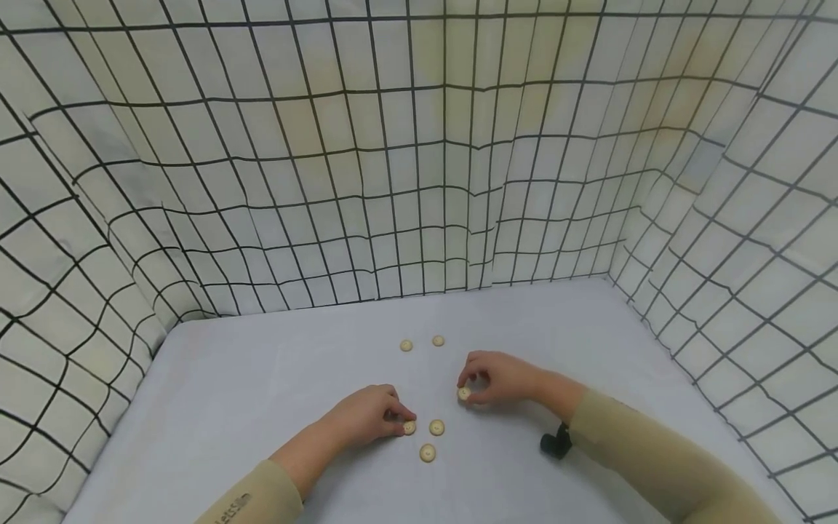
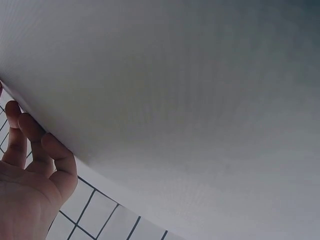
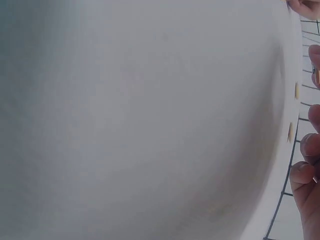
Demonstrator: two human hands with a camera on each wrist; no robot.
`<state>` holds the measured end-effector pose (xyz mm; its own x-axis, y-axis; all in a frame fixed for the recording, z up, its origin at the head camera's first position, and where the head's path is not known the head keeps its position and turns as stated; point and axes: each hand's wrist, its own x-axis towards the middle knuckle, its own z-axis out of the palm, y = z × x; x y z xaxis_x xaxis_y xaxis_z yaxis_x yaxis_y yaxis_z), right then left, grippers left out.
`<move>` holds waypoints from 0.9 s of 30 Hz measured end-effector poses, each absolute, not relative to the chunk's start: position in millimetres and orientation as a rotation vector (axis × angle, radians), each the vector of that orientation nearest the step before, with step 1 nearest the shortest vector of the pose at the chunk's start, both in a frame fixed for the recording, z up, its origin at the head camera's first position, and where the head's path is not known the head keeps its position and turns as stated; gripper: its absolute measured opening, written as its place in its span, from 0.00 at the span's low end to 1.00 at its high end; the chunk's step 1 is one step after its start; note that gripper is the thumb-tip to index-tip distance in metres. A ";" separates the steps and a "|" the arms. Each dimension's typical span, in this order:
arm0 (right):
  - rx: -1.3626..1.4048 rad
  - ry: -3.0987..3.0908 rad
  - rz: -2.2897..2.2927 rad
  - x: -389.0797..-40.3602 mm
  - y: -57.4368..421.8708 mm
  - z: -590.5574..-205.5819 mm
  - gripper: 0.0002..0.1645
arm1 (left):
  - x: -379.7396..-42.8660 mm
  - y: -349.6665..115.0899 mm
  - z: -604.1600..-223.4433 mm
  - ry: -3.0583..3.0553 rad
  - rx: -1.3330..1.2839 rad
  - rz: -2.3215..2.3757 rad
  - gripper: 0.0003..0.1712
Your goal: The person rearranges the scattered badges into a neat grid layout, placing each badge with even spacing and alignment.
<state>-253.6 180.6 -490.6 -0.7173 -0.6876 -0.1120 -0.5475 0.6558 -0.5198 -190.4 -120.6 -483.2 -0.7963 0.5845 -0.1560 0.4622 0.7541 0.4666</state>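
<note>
Several round, cream-coloured buttons lie on the white table. My left hand (image 1: 368, 416) pinches one button (image 1: 409, 428) between thumb and fingertip, low over the tabletop. Just right of it lies a loose button (image 1: 436, 427), with another button (image 1: 428, 453) nearer to me. In my right hand (image 1: 503, 377), thumb and index finger grip a button (image 1: 463, 394), farther back and to the right. The left wrist view shows curled fingers (image 2: 62, 155) at its left edge, but that hand's button is hidden. At the right wrist view's edge, the right hand (image 3: 309, 155) is partly cut off.
Two more buttons lie farther back, a left one (image 1: 406, 346) and a right one (image 1: 439, 340). A small black object (image 1: 556, 442) hangs by the right sleeve. White walls with a black grid (image 1: 393, 167) enclose the white table (image 1: 262, 386) at the back and sides.
</note>
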 end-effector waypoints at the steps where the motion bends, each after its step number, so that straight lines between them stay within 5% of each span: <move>1: -0.978 2.586 -0.667 -255.2 180.6 -490.4 0.14 | -190.3 -121.1 -483.2 2.663 0.817 0.596 0.13; 27: -0.590 2.676 -0.793 -311.9 203.2 -493.5 0.11 | -192.1 -120.7 -486.6 2.659 0.846 0.610 0.12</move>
<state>-311.9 203.2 -493.5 -0.8747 -0.4592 -0.1548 -0.3008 0.7650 -0.5694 -192.1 -120.7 -486.6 -0.7876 0.6006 -0.1379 0.4805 0.7387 0.4727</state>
